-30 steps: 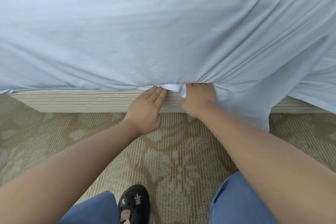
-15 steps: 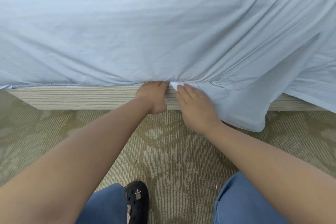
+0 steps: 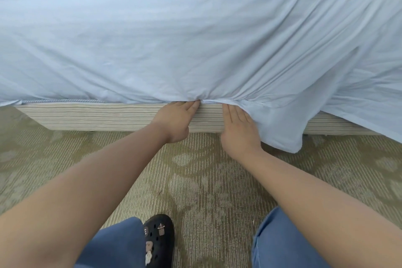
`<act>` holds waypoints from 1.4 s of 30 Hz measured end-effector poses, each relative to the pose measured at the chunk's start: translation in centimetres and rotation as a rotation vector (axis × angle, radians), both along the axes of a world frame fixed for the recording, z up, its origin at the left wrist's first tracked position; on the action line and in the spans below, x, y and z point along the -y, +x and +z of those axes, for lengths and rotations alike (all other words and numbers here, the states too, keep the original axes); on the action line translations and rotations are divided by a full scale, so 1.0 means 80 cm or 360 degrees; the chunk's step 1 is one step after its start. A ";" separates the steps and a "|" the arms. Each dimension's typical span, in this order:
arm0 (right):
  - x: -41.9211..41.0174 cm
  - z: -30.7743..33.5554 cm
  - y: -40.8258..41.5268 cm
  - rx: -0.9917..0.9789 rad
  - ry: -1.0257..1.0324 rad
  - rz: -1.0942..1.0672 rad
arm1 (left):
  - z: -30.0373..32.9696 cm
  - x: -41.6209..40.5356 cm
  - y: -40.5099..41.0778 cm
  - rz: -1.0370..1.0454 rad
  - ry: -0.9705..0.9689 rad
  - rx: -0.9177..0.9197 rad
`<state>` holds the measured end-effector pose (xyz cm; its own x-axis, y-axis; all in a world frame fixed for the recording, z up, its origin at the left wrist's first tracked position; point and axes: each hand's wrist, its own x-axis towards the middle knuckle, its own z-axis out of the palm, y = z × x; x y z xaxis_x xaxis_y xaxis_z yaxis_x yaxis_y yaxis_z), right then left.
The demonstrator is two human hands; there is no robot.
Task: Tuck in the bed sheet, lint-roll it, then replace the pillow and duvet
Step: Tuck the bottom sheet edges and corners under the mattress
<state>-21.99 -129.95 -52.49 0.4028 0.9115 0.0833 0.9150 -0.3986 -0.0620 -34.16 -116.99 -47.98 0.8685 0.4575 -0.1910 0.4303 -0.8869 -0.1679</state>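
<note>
Bed sheet (image 3: 195,28) at mid-frame: left hand (image 3: 176,122) pushes fingertips under the mattress edge, right hand (image 3: 237,130) flattens the hanging flap with straight fingers for tucking.

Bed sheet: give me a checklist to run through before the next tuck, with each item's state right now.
1. Sheet tucked left of the hands: ok, its edge runs along the top of the striped bed base.
2. Flap right of the hands tucked: not ok, it hangs over the base toward the carpet.
3. Left hand at the seam: ok, fingertips sit at the gathered edge.
4. Right hand ready to push: ok, fingers straight, flat beside the flap.
5. Sheet top smooth: not ok, creases fan out from the tuck point.
6. Depth of the tuck: cannot tell, hidden.
</note>
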 end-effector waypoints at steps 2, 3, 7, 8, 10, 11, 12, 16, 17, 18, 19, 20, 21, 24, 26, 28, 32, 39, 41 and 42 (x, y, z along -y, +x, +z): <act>0.002 0.010 0.012 -0.0002 0.0009 -0.0036 | 0.000 0.004 0.001 -0.0049 0.0018 0.0001; 0.001 0.014 0.017 0.0019 0.0027 -0.0026 | -0.001 0.006 0.001 -0.0079 0.0017 0.0007; -0.006 0.022 0.036 0.0031 -0.0017 0.0041 | -0.008 0.020 0.015 -0.0234 0.0023 0.0039; -0.011 0.026 0.044 0.0013 -0.0036 0.0027 | -0.010 0.023 0.020 -0.0226 0.0010 0.0064; -0.023 0.031 0.057 -0.0011 -0.0095 -0.0017 | -0.014 0.026 0.027 -0.0177 -0.0020 0.0106; -0.029 0.032 0.061 -0.0009 -0.0140 -0.0044 | -0.017 0.027 0.029 -0.0138 -0.0036 0.0107; -0.036 0.031 0.064 -0.0024 -0.0184 -0.0082 | -0.019 0.026 0.030 -0.0102 -0.0049 0.0106; -0.058 0.028 0.073 -0.0107 -0.0297 -0.0215 | -0.024 0.024 0.032 -0.0091 -0.0018 0.0119; -0.059 0.029 0.072 -0.0119 -0.0325 -0.0217 | -0.023 0.023 0.032 -0.0102 -0.0028 0.0119; -0.060 0.029 0.072 -0.0132 -0.0354 -0.0207 | -0.021 0.023 0.032 -0.0108 -0.0036 0.0108; -0.059 0.029 0.071 -0.0139 -0.0372 -0.0188 | -0.019 0.023 0.032 -0.0111 -0.0024 0.0092; -0.057 0.030 0.069 -0.0136 -0.0371 -0.0166 | -0.018 0.023 0.032 -0.0110 -0.0009 0.0071; -0.052 0.031 0.066 -0.0105 -0.0346 -0.0134 | -0.013 0.025 0.034 -0.0106 -0.0001 0.0072; -0.021 0.027 0.055 0.0027 -0.0240 0.0040 | -0.002 0.031 0.037 -0.0137 0.0023 0.0195; 0.003 0.023 0.048 0.0073 -0.0181 0.0167 | 0.004 0.037 0.041 -0.0296 0.0083 0.0377; 0.020 0.024 0.048 0.0187 -0.0053 0.0337 | 0.005 0.037 0.038 -0.0450 0.0185 0.0520; 0.028 0.047 0.066 0.0530 0.0344 0.0613 | 0.028 0.048 0.026 -0.0550 0.0417 0.0455; 0.019 0.116 0.097 0.0966 0.0731 0.0394 | 0.099 0.040 0.026 -0.0447 0.0746 0.0529; 0.020 0.137 0.106 0.1051 0.0816 0.0356 | 0.118 0.037 0.033 -0.0473 0.0861 0.0634; 0.021 0.149 0.113 0.1076 0.0884 0.0313 | 0.127 0.036 0.040 -0.0468 0.0921 0.0706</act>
<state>-12.95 -131.59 -40.55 -0.0513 0.7164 0.6958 0.8746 -0.3041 0.3776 -30.99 -119.89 -37.85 0.9088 0.1178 0.4002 0.3261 -0.7989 -0.5054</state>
